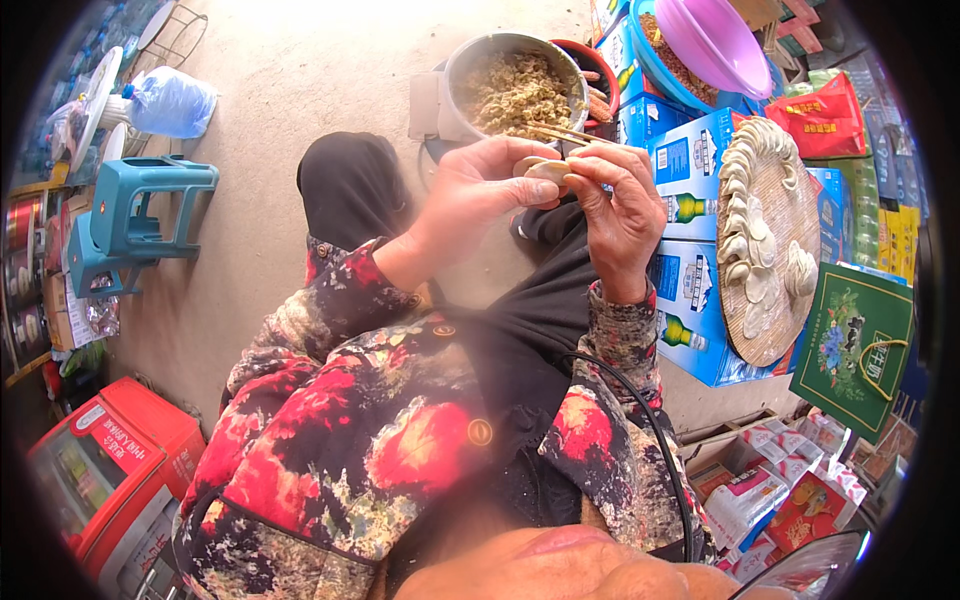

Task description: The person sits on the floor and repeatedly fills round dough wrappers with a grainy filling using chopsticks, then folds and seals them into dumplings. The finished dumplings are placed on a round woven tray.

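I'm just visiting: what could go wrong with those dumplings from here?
The dumpling pinched between the left hand and right hand might tear or slip. The chopsticks, also in the right hand, could drop, perhaps into the filling. And the round tray sits on blue cartons, so a bump might spill its shaped dumplings.

We've got one view: head-worn left fisheye, facing steeply down, upright, unmirrored. We see the left hand (472,198) and right hand (621,212) close up, above centre. Jacket (335,400) fills the lower middle, near the lens; pale floor (290,80) lies farther off. Straight edges bow toward our dark round rim.
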The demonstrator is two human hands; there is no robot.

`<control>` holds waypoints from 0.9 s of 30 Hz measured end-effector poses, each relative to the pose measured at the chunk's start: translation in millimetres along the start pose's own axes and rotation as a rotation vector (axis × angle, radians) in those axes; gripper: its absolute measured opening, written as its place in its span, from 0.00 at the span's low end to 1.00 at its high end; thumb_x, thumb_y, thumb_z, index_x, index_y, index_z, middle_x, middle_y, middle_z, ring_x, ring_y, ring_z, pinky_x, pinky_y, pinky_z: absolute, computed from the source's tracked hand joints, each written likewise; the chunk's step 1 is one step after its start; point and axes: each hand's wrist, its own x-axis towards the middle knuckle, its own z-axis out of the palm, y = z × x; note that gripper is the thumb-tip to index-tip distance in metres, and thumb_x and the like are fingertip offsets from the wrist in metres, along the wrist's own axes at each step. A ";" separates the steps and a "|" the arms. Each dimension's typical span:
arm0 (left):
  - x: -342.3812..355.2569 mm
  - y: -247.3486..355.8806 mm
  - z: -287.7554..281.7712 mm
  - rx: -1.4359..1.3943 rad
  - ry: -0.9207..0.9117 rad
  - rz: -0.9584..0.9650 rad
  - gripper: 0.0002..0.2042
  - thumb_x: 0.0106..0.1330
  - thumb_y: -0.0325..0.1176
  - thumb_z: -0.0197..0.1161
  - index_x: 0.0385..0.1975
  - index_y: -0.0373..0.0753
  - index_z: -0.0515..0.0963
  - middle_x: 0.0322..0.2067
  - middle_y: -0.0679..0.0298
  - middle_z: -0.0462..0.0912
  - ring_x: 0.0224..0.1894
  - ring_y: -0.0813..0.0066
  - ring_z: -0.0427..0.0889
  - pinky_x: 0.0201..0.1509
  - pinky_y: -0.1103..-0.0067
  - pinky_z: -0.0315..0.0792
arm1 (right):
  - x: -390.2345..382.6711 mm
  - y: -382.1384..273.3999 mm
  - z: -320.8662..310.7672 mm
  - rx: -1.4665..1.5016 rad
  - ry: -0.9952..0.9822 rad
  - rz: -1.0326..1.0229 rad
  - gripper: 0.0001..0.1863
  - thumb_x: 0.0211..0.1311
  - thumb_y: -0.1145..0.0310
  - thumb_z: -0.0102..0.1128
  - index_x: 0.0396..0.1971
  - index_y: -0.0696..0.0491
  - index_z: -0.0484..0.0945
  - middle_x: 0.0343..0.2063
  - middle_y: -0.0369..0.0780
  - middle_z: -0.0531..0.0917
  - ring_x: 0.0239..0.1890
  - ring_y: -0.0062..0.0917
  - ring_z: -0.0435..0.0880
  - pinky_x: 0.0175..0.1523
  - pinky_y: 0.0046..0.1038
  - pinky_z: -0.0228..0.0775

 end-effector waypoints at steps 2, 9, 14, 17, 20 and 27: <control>-0.3 -0.1 -0.5 0.035 0.002 0.013 0.15 0.63 0.20 0.66 0.51 0.33 0.81 0.46 0.62 0.85 0.48 0.75 0.83 0.54 0.78 0.78 | 1.2 -1.5 2.3 0.052 0.030 0.045 0.07 0.56 0.81 0.67 0.36 0.59 0.83 0.39 0.41 0.85 0.43 0.31 0.81 0.50 0.29 0.73; 0.7 -2.6 -1.7 0.076 -0.016 0.106 0.16 0.63 0.20 0.68 0.51 0.30 0.78 0.46 0.61 0.84 0.48 0.77 0.83 0.53 0.80 0.78 | -0.4 -6.0 6.1 0.087 0.047 0.104 0.03 0.62 0.78 0.66 0.35 0.59 0.82 0.41 0.41 0.84 0.45 0.28 0.80 0.51 0.27 0.73; 0.5 -4.7 -2.5 0.132 -0.001 0.149 0.15 0.62 0.20 0.69 0.49 0.28 0.78 0.44 0.61 0.85 0.48 0.79 0.83 0.53 0.81 0.78 | 8.0 -15.1 2.5 -0.073 0.019 -0.015 0.05 0.60 0.78 0.68 0.36 0.58 0.83 0.39 0.40 0.85 0.45 0.29 0.80 0.51 0.29 0.73; 0.1 -5.6 -3.4 0.258 -0.010 0.149 0.14 0.63 0.19 0.68 0.49 0.29 0.79 0.43 0.62 0.85 0.48 0.79 0.83 0.53 0.81 0.79 | 7.5 -12.3 2.0 -0.090 -0.036 -0.065 0.05 0.58 0.77 0.69 0.35 0.58 0.84 0.38 0.40 0.85 0.44 0.30 0.80 0.51 0.30 0.73; 0.2 -2.0 -3.1 0.307 -0.036 0.126 0.14 0.63 0.18 0.66 0.49 0.31 0.81 0.43 0.63 0.85 0.49 0.78 0.83 0.54 0.80 0.81 | 2.3 -9.9 6.5 -0.086 -0.013 -0.038 0.05 0.57 0.77 0.70 0.33 0.58 0.84 0.38 0.40 0.85 0.43 0.31 0.80 0.50 0.30 0.73; -0.2 -1.7 -3.7 0.358 0.013 0.147 0.11 0.62 0.19 0.68 0.45 0.31 0.82 0.43 0.64 0.85 0.46 0.81 0.82 0.52 0.81 0.79 | 8.8 -16.6 6.2 -0.091 -0.004 -0.069 0.04 0.58 0.76 0.69 0.33 0.58 0.83 0.37 0.40 0.84 0.42 0.32 0.80 0.49 0.30 0.73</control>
